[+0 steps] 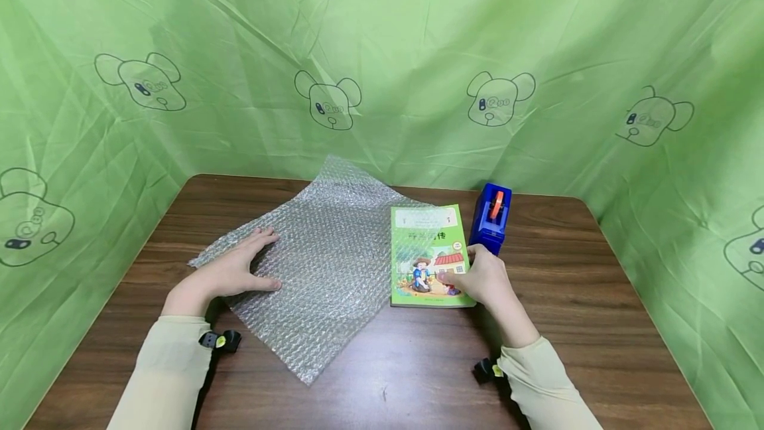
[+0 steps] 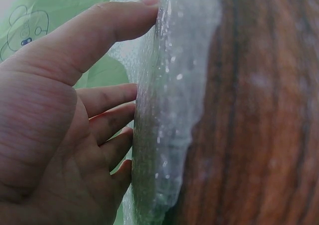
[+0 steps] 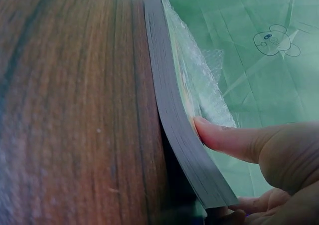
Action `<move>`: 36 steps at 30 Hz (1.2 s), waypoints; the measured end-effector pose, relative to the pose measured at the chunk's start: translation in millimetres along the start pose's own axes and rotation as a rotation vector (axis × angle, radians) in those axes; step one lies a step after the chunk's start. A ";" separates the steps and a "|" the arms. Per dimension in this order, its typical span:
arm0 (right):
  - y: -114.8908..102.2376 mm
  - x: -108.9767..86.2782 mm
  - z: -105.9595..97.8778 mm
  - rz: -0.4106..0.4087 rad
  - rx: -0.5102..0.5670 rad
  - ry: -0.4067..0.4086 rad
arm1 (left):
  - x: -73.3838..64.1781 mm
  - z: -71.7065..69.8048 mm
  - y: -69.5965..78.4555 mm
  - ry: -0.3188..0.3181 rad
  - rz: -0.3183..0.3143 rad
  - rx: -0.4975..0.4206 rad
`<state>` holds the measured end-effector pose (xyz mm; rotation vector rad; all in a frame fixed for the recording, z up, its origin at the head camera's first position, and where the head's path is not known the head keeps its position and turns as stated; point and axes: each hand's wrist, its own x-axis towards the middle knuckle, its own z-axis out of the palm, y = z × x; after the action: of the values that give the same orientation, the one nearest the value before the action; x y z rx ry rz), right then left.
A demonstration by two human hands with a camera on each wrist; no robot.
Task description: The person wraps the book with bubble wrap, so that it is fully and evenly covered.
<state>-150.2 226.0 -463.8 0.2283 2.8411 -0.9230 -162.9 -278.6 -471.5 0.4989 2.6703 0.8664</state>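
Your green book (image 1: pixel 425 274) and your clear bubble wrap (image 1: pixel 325 251)
The book's cover shows a person in a hat and a red-roofed house. Your right hand (image 1: pixel 488 277) pinches its right side, which bends up off the brown table (image 1: pixel 573 284). The wrap is spread out to the left, a bit wavy, one corner over the cover. Your left hand (image 1: pixel 239 267) touches it.

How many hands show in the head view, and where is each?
2. The left hand touches the bubble wrap at its left side; the right hand, partly hidden, grips the green book by its right edge.
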 end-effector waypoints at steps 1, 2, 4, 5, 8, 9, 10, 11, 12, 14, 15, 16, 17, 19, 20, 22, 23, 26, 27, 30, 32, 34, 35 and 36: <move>-0.2 -0.1 0.1 0.000 0.008 0.002 | -0.1 -0.1 0.3 -0.001 -0.001 -0.001; -0.3 -0.3 0.3 0.000 0.015 0.004 | -0.1 -0.1 0.4 -0.001 -0.001 -0.001; -1.0 -0.4 0.2 -0.004 0.028 0.009 | -0.1 -0.3 1.0 -0.001 -0.001 -0.001; -1.3 -0.5 0.1 -0.007 0.035 0.010 | -0.1 -0.3 1.1 -0.001 -0.001 -0.002; -1.3 -0.4 -0.8 -0.026 0.049 0.016 | 0.1 -0.6 1.0 0.000 0.001 -0.004; -1.2 -0.5 -1.5 -0.036 0.055 0.017 | 0.2 -0.6 0.8 0.000 0.001 -0.006; -0.7 -0.3 -2.3 -0.047 0.064 0.019 | 0.4 -0.6 0.5 -0.001 0.002 -0.007; -0.4 -0.3 -3.3 -0.058 0.077 0.022 | 0.6 -0.5 0.2 -0.002 0.003 -0.008; -0.1 -0.3 -4.5 -0.067 0.097 0.023 | 0.7 -0.5 -0.1 -0.002 0.004 -0.009; 0.9 0.1 -7.2 -0.084 0.141 0.023 | 0.9 -0.2 -0.6 -0.002 0.004 -0.011; 1.2 0.1 -8.4 -0.089 0.168 0.021 | 1.0 -0.1 -0.9 -0.002 0.003 -0.010; 1.6 0.4 -9.6 -0.091 0.196 0.017 | 1.1 0.0 -1.2 -0.002 0.003 -0.009; 1.5 0.4 -10.7 -0.094 0.224 0.011 | 1.0 0.1 -1.4 -0.001 0.002 -0.008; 2.0 0.5 -12.6 -0.100 0.267 -0.002 | 1.0 0.4 -1.7 -0.001 -0.001 -0.008; 1.8 0.4 -13.4 -0.104 0.286 -0.005 | 1.1 0.4 -1.8 -0.001 -0.001 -0.007; 1.7 0.3 -14.7 -0.111 0.317 -0.012 | 1.2 0.7 -1.8 -0.001 0.000 -0.006; 1.9 0.3 -15.2 -0.116 0.327 -0.013 | 1.1 0.7 -1.8 -0.001 0.001 -0.006; 2.2 0.4 -16.3 -0.116 0.348 -0.011 | 1.1 0.6 -1.8 0.001 0.005 -0.010; 2.5 0.5 -16.7 -0.115 0.349 -0.012 | 1.0 0.6 -1.8 0.002 0.006 -0.011; 3.2 0.3 -17.6 -0.101 0.350 -0.017 | 1.0 0.5 -1.9 0.003 0.008 -0.013; 3.6 0.0 -18.1 -0.091 0.355 -0.028 | 1.0 0.7 -2.1 0.004 0.008 -0.012; 3.6 -0.2 -18.8 -0.085 0.368 -0.041 | 1.0 0.9 -2.2 0.004 0.007 -0.009; 3.2 -0.4 -19.3 -0.084 0.374 -0.045 | 1.0 1.0 -2.1 0.004 0.006 -0.007; 2.5 -0.6 -19.9 -0.087 0.383 -0.050 | 1.0 1.0 -2.1 0.004 0.005 -0.006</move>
<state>-151.0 239.7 -449.2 0.1202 2.6228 -1.4658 -163.9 -279.3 -473.7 0.5035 2.6706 0.8782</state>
